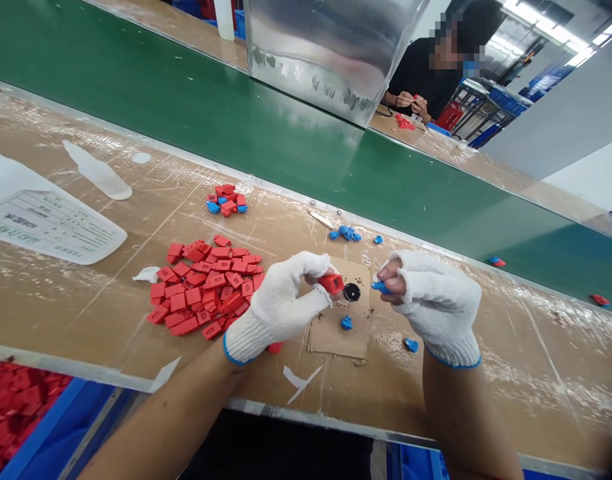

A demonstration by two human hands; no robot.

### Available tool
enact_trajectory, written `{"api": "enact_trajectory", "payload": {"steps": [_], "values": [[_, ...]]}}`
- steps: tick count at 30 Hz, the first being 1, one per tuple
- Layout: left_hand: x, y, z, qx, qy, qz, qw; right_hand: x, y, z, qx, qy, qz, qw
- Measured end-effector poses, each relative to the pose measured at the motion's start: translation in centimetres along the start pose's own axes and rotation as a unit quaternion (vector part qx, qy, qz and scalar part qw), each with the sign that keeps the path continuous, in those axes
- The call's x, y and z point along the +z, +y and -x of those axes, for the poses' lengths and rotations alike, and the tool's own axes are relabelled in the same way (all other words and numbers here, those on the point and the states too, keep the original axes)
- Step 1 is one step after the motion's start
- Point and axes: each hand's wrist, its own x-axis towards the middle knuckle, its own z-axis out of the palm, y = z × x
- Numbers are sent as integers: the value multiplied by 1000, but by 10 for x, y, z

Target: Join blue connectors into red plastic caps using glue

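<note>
My left hand [291, 293], in a white glove with bare fingertips, pinches a red plastic block [331, 283] whose open end faces right. Opposite it, my right hand [431, 293], gloved the same way, holds a small blue plastic piece [381, 287] between thumb and fingers. The two parts are apart. Between the hands a small round black dish [351, 292] sits on a cardboard piece [331, 339]. A loose blue piece [347, 323] lies on that cardboard, and another blue piece [411, 345] rests below my right hand. A pile of red blocks [206, 283] spreads left of my left hand.
Beyond the table runs a green conveyor belt [186, 100] carrying a few red-and-blue parts [497, 261]. A mixed red and blue cluster [227, 200] and several blue pieces [346, 233] lie near its edge. Across it, a person [426, 80] handles red parts. A blue bin [61, 427] holds red blocks.
</note>
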Motion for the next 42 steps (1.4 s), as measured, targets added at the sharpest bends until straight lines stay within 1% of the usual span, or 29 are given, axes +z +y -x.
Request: {"api": "enact_trajectory", "payload": {"steps": [2,5,8,11,13,16,19,25,29,33,37,42], "values": [[-4,1,-3,-15,26,-14,999,-9,7,-2,-2,-63,43,997],[-12,0,-7,-30,66,-37,997,-17,21,-5,18,-164,84,983],[-18,-4,-10,-43,85,-60,994,-16,33,-5,43,-231,104,966],[-21,-6,-11,-47,95,-48,993,-11,43,-3,64,-298,118,945],[-21,-6,-11,-48,93,-39,994,-9,47,-1,76,-330,121,933],[-21,-4,-12,-54,82,-35,995,-7,51,0,84,-347,114,927],[-21,-2,-12,-59,84,-45,994,-7,50,-1,86,-352,108,926],[-23,0,-12,-52,79,-56,994,-7,43,-1,63,-343,167,922],[-23,0,-11,-53,77,-42,995,-12,41,0,73,-333,170,925],[-22,0,-11,-56,77,-43,994,-18,40,0,80,-341,172,921],[-22,0,-11,-51,79,-46,994,-17,39,-1,94,-362,170,912],[-23,0,-11,-44,80,-41,995,-15,39,-1,104,-370,166,908]]}}
